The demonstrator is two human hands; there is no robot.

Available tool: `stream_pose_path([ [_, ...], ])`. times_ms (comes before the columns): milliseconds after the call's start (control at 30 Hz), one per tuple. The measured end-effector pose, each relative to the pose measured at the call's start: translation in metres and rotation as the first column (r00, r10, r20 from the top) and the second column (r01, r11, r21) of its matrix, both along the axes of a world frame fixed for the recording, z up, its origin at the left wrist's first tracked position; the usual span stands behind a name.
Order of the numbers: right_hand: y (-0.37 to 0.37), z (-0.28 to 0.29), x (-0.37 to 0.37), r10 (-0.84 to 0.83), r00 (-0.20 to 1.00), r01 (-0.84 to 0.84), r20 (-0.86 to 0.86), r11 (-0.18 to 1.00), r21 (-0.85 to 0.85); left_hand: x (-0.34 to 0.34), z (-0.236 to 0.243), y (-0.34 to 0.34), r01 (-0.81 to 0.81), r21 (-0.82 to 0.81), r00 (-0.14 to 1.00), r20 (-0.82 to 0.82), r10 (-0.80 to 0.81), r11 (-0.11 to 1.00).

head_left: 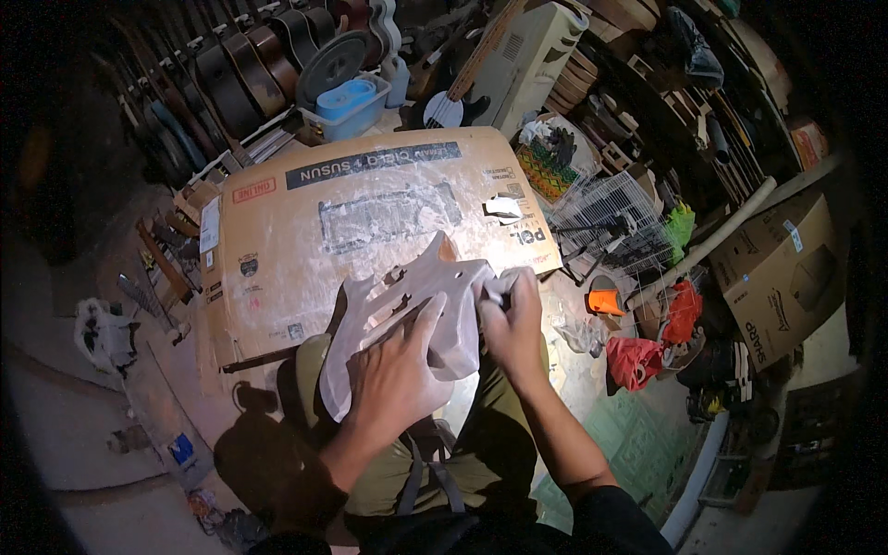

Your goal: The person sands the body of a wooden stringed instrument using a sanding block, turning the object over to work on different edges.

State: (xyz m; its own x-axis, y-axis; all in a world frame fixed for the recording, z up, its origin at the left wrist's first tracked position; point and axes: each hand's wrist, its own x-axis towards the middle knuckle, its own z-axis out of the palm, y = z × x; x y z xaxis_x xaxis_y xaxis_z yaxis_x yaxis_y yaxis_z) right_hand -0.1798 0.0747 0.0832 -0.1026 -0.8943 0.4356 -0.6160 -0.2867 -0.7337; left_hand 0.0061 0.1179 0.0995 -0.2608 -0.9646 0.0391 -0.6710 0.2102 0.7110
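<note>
An unpainted, pale electric guitar body with cut-out cavities and pointed horns rests tilted over my lap. My left hand grips it, with the palm and fingers laid across its face and the thumb by the near edge. At the body's right edge, my right hand is closed on a small, whitish folded piece of sandpaper, pressed against the side near a horn. The fingers partly hide this piece. Another small, whitish folded piece lies on the cardboard box in front of me.
The large, dusty cardboard box spans the space ahead of my knees. Guitars stand in a row at the far left, near a blue tub. On the right are a wire rack, red bags and another carton.
</note>
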Motion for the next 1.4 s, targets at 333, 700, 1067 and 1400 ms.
stream_pose_path([
  [333,-0.017,-0.002,-0.021,-0.022,1.0,0.022,0.002,1.0,0.013,-0.004,-0.007,0.0,-0.024,-0.148,1.0,-0.008,0.023,0.989],
  [700,-0.001,0.004,-0.002,0.059,0.998,-0.059,0.005,0.998,0.003,-0.001,0.0,-0.003,-0.039,-0.08,0.999,-0.007,0.038,0.996],
  [1067,-0.022,-0.011,-0.014,-0.01,0.989,0.001,0.147,0.998,0.061,-0.009,0.01,-0.004,-0.041,0.011,0.999,0.005,0.041,0.999],
  [1400,-0.01,0.014,-0.013,0.044,0.983,-0.031,-0.178,0.997,0.074,-0.007,0.001,0.0,0.009,-0.087,1.0,0.024,-0.007,0.996],
])
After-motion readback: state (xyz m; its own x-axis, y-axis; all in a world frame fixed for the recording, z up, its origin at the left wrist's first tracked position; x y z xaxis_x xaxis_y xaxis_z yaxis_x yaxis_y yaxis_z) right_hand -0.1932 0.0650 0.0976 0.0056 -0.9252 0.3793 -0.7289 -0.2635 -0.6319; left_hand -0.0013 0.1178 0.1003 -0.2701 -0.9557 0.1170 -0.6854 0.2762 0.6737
